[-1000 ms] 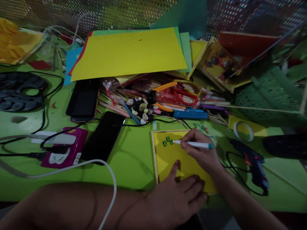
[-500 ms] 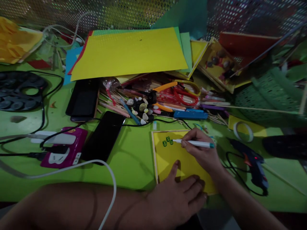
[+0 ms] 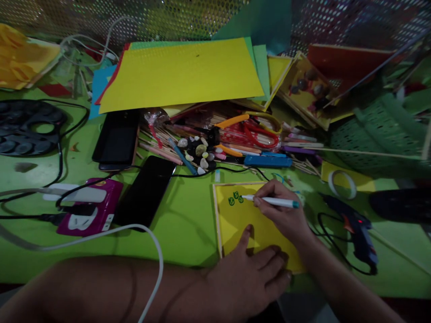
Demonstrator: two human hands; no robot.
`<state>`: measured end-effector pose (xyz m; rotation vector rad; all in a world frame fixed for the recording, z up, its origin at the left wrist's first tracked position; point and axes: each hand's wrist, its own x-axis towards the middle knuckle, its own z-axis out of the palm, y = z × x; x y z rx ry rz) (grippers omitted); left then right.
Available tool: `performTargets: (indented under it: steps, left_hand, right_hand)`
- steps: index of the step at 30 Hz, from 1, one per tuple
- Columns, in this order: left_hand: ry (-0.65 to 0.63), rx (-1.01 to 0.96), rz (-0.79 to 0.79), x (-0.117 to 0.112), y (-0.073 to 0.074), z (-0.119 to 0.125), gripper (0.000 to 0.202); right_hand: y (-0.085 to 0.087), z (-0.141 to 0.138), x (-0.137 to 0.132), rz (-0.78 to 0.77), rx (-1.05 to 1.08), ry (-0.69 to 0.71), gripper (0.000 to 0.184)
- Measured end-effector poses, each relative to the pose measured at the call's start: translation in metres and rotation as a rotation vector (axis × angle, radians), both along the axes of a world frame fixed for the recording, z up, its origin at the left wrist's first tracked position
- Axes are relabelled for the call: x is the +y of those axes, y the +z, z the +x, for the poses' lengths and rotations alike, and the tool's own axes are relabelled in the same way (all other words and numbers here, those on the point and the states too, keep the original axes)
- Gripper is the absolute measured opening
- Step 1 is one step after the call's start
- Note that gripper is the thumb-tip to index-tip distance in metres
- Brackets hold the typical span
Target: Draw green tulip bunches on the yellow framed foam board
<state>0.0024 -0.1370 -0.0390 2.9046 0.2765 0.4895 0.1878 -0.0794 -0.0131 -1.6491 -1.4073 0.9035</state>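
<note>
Head view: a stick-bordered yellow card [image 3: 232, 231] lies on the green table [image 3: 188, 206], both hands upon it. The right hand [image 3: 281, 208] pinches a white marker [image 3: 278, 202] closed between thumb and fingers, its nib at the green leaf-like drawings [image 3: 235, 198] in the card's far left part. The left hand [image 3: 251, 278] rests with fingers spread on the card's near part, gripping nothing. Beyond and right of the card stands a perforated green basket [image 3: 363, 141]; green and red pieces show about its mouth, but whether they lie inside cannot be told. Directly beyond the card, past loose pens and sticks, leans a shallow wood-edged panel [image 3: 295, 72] bearing pebbles [image 3: 302, 84]. Right of the card lies a glue gun [image 3: 357, 233]; left, a smartphone [image 3: 148, 193].
</note>
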Motion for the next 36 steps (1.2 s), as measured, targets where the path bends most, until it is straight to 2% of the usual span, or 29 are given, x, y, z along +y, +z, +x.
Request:
performTargets:
  steps: [11, 22, 36]
  left_hand:
    - [-0.01, 0.039, -0.037, -0.0004, 0.0019, -0.0007, 0.043]
    - [-0.004, 0.002, -0.044, -0.003, -0.0035, 0.0017, 0.042]
    - [-0.003, 0.016, -0.027, -0.0012, 0.0004, -0.0002, 0.042]
  right_hand:
    - [0.0005, 0.0006, 0.0002, 0.035, -0.065, -0.01, 0.012]
    - [0.0026, -0.0009, 0.0004, 0.002, -0.013, -0.036, 0.014]
    - [-0.0022, 0.0044, -0.0055, -0.04, 0.023, 0.039, 0.013]
